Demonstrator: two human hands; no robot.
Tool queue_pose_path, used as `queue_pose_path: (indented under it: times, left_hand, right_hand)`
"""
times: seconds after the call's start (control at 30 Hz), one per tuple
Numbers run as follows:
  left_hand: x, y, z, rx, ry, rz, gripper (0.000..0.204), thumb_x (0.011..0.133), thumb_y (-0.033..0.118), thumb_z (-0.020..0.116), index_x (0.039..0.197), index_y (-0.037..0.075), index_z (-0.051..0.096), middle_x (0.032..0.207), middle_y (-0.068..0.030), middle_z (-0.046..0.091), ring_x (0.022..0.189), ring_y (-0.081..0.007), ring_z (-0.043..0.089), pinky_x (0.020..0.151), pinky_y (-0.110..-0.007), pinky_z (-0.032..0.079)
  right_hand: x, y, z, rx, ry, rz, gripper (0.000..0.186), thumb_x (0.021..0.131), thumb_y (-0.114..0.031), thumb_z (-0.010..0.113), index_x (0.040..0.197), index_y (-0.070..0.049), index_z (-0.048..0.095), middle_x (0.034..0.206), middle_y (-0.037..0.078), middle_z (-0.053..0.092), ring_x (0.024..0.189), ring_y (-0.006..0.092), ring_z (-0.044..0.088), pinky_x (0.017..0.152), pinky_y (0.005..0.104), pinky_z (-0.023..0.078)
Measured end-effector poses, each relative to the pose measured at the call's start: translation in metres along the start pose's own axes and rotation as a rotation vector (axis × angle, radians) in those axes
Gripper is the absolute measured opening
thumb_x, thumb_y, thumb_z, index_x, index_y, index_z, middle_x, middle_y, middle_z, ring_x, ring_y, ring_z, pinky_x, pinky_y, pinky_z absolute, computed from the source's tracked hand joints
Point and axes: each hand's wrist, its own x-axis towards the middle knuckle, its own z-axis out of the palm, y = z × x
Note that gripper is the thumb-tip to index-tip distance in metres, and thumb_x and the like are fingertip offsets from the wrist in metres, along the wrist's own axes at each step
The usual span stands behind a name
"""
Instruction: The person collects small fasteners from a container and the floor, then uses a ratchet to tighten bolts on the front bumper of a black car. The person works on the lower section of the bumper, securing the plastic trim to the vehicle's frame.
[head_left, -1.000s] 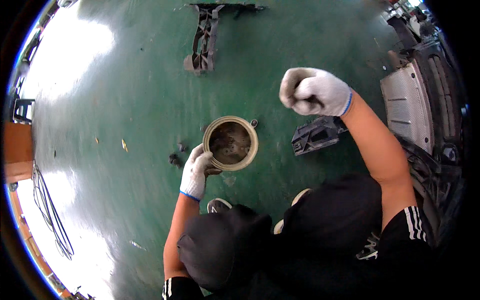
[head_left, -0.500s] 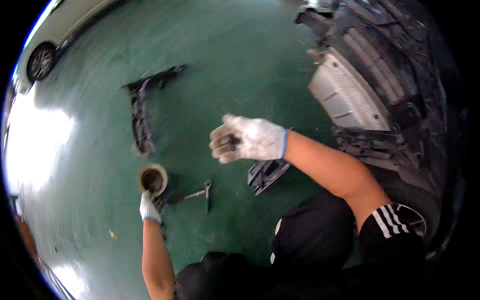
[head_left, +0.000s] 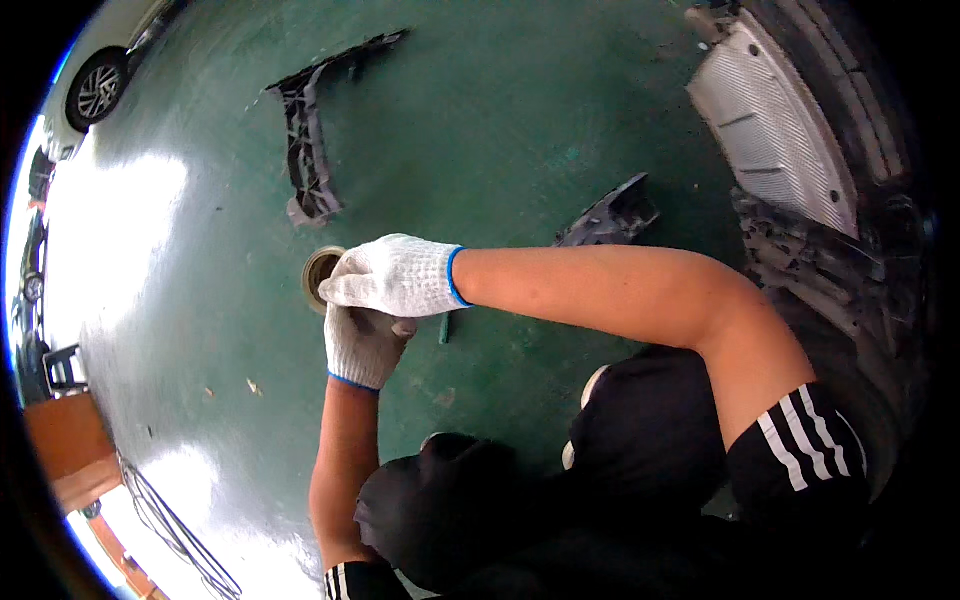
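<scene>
Green floor [head_left: 520, 140] open all round | round tin [head_left: 318, 272] — rim half-hidden | right hand [head_left: 395, 277] over left hand [head_left: 362, 343] — grip unclear

A small round tan can [head_left: 320, 272] stands upright on the green floor [head_left: 520, 130], mostly hidden by gloved hands.

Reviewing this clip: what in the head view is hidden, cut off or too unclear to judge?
- Round tin on the green floor: mostly covered by the right hand; contents unseen.
- Left hand: fingertips hidden under the right hand, so its grip is unclear.
- Small dark tool: largely hidden by the right wrist; kind unclear.
- Car wheel: cut off by the fisheye rim.
</scene>
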Motion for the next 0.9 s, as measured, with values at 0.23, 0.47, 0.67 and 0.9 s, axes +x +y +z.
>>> queue_pose_path:
  times: [0.23,0.47,0.67,0.9]
  left_hand:
    - [-0.025,0.014,-0.088,0.009,-0.069,0.099,0.027,0.111,0.033,0.056,0.116,0.009,0.067,0.095,-0.0061,0.066,0.069,-0.0145,0.055,0.049,-0.026,0.038]
    - [-0.064,-0.027,-0.137,-0.243,0.058,0.094,0.056,0.110,0.053,0.053,0.139,0.006,0.060,0.105,-0.0077,0.059,0.084,-0.0228,0.053,0.074,-0.036,0.049]
    - [-0.079,-0.013,-0.118,-0.397,-0.237,0.130,0.071,0.112,0.056,0.041,0.154,-0.001,0.047,0.165,-0.0276,0.042,0.148,-0.0499,0.044,0.117,-0.063,0.046]
    - [-0.089,0.007,-0.093,-0.296,-0.283,0.131,0.066,0.112,0.054,0.045,0.152,0.001,0.051,0.163,-0.0260,0.044,0.145,-0.0481,0.047,0.115,-0.061,0.047]
  right_hand:
    - [0.017,0.062,-0.022,-0.328,0.244,-0.018,0.047,0.101,-0.048,0.062,0.114,-0.006,0.077,0.111,0.020,0.077,0.108,0.0373,0.073,0.094,0.0450,0.056]
    - [-0.009,0.189,0.048,-0.638,-0.103,0.617,0.050,0.094,-0.034,0.065,0.140,-0.013,0.063,0.130,0.017,0.073,0.119,0.0391,0.071,0.099,0.0534,0.057]
    - [-0.009,0.190,0.116,-0.638,0.281,0.659,0.050,0.089,-0.040,0.080,0.134,-0.025,0.066,0.128,0.019,0.062,0.115,0.0380,0.069,0.094,0.0507,0.060]
    - [0.002,0.200,0.125,-0.650,0.259,0.690,0.026,0.095,-0.027,0.075,0.117,-0.015,0.070,0.126,0.019,0.062,0.117,0.0381,0.068,0.094,0.0503,0.061]
